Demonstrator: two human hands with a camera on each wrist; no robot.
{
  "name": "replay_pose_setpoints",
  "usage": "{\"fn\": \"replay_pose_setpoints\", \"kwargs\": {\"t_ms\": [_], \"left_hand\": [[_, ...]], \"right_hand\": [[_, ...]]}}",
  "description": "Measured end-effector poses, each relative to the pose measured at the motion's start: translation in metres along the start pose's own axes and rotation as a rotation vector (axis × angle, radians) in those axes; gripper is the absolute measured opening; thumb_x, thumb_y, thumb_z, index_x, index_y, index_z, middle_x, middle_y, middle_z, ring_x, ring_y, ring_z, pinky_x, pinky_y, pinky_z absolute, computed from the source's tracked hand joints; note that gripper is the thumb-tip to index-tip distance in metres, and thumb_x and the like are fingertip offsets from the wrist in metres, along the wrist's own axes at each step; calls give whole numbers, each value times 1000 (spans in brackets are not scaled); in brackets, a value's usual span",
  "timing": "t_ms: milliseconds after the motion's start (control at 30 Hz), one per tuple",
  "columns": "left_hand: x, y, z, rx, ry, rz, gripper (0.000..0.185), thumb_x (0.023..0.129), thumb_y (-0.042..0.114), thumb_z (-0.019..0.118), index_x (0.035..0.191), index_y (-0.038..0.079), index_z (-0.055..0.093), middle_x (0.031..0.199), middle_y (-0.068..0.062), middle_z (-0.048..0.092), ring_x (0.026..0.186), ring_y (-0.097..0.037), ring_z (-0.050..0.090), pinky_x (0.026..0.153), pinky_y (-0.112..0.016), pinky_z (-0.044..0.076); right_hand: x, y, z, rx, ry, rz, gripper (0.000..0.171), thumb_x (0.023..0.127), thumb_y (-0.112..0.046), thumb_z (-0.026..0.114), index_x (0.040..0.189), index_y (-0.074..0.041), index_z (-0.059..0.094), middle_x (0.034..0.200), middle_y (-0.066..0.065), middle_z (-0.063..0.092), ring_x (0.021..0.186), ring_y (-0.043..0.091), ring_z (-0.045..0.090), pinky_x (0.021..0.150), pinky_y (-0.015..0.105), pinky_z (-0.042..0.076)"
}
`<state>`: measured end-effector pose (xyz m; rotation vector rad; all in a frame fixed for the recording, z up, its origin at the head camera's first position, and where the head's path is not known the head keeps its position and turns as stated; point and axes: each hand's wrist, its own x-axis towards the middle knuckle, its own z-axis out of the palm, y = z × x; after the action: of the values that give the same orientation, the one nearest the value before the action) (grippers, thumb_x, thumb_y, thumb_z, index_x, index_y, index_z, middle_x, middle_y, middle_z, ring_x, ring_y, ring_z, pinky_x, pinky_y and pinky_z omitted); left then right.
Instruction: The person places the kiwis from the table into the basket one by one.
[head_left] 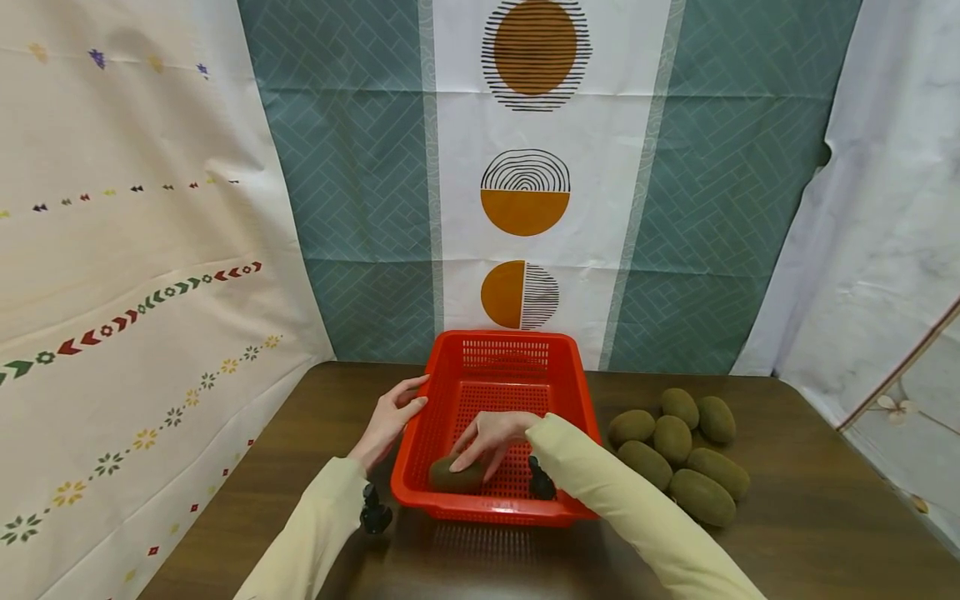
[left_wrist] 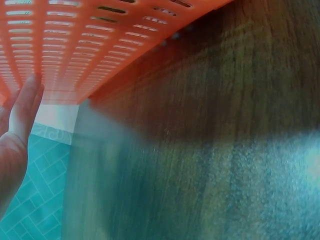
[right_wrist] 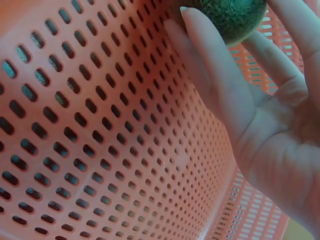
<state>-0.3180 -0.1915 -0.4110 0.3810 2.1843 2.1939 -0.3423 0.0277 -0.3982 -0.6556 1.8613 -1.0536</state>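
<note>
A red perforated plastic basket (head_left: pixel 495 505) stands on the table. Inside it, near the front left corner, a fuzzy brown-green kiwi (head_left: pixel 452 477) lies low, close to the basket's floor. My right hand (head_left: pixel 491 437) grips this kiwi from above; the right wrist view has its fingers around the fruit (right_wrist: pixel 235 17), which is partly cut off by the frame's top edge. At the basket's left side, my left hand (head_left: pixel 392 421) touches the wall with fairly straight fingers (left_wrist: pixel 25 107).
Several more kiwis (head_left: pixel 672 440) lie in a cluster on the brown wooden table (head_left: pixel 795 500), right of the basket. A patterned cloth (head_left: pixel 517 192) hangs behind the table. Pale cloths hang at both sides.
</note>
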Motion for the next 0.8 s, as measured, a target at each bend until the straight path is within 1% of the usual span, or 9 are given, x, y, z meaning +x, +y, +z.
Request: {"fn": "replay_pose_setpoints", "kwargs": {"t_ms": [167, 400, 600, 700, 800], "left_hand": [[0, 0, -1, -9, -12, 1, 45, 91, 7, 54, 134, 3, 41, 122, -25, 48, 98, -40, 55, 72, -43, 50], [1, -1, 0, 0, -10, 0, 44, 91, 7, 53, 134, 3, 41, 124, -24, 48, 98, -38, 55, 72, -43, 50], [1, -1, 1, -1, -12, -11, 45, 91, 8, 54, 134, 4, 41, 124, -24, 48, 99, -38, 55, 72, -43, 50], [1, -1, 1, 1, 0, -9, 44, 91, 7, 54, 134, 4, 42, 123, -23, 48, 99, -37, 55, 73, -43, 50], [-1, -1, 0, 1, 8, -6, 44, 91, 7, 54, 133, 3, 42, 123, -23, 48, 98, -36, 56, 73, -42, 50]], "right_hand": [[2, 2, 1, -2, -13, 22, 28, 84, -14, 66, 110, -4, 65, 93, 12, 65, 79, 30, 64, 63, 35, 53], [-1, 1, 1, 28, -66, 50, 29, 84, -11, 66, 111, -4, 63, 96, 13, 65, 79, 38, 63, 63, 40, 53], [-8, -1, -1, -8, -76, 89, 35, 85, -14, 65, 118, -5, 60, 95, 11, 66, 82, 37, 62, 65, 41, 52], [-11, -3, -3, -11, -77, 98, 36, 85, -13, 64, 120, -4, 58, 94, 13, 66, 84, 36, 62, 67, 42, 52], [-15, -6, -8, 7, -79, 86, 35, 86, -10, 62, 120, -2, 58, 95, 17, 65, 86, 37, 61, 68, 43, 51]]}}
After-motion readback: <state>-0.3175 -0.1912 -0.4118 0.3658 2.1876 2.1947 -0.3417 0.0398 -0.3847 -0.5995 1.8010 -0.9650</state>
